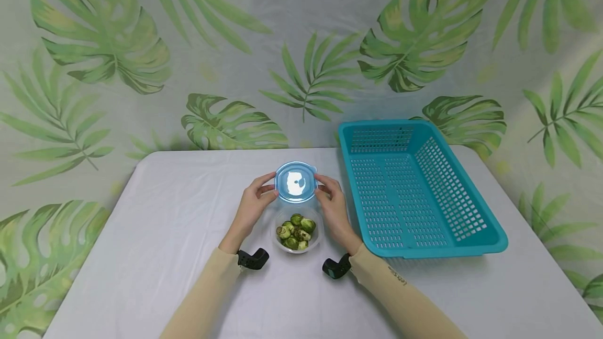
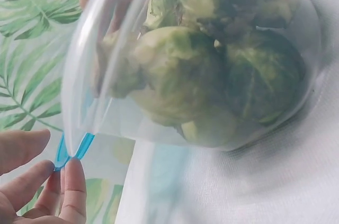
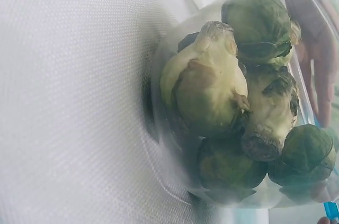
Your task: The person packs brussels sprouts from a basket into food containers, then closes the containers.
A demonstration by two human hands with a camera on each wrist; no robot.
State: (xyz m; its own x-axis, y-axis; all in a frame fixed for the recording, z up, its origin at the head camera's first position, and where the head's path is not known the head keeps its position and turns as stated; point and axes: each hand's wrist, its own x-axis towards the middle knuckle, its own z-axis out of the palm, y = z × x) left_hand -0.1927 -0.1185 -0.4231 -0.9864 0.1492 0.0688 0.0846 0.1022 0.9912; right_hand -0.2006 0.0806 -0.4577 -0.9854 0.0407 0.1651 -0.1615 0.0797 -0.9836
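A round blue see-through lid (image 1: 296, 182) is held by its two sides just beyond a clear round container (image 1: 275, 239). My left hand (image 1: 255, 200) pinches the lid's left edge between thumb and fingers; in the left wrist view the fingertips (image 2: 72, 189) meet at its blue rim (image 2: 85, 146). On the other side, my right hand (image 1: 333, 203) grips the lid's right edge. Several Brussels sprouts (image 1: 297, 232) fill the uncovered container, which stands on the table between my wrists. Through its wall the right wrist view shows sprouts (image 3: 209, 86) with pale cut stems.
To the right of my right hand stands a large teal slotted basket (image 1: 426, 251), its near corner close to my right forearm. A white cloth covers the table (image 1: 155, 234). Behind the table hangs a leaf-patterned backdrop (image 1: 320, 9).
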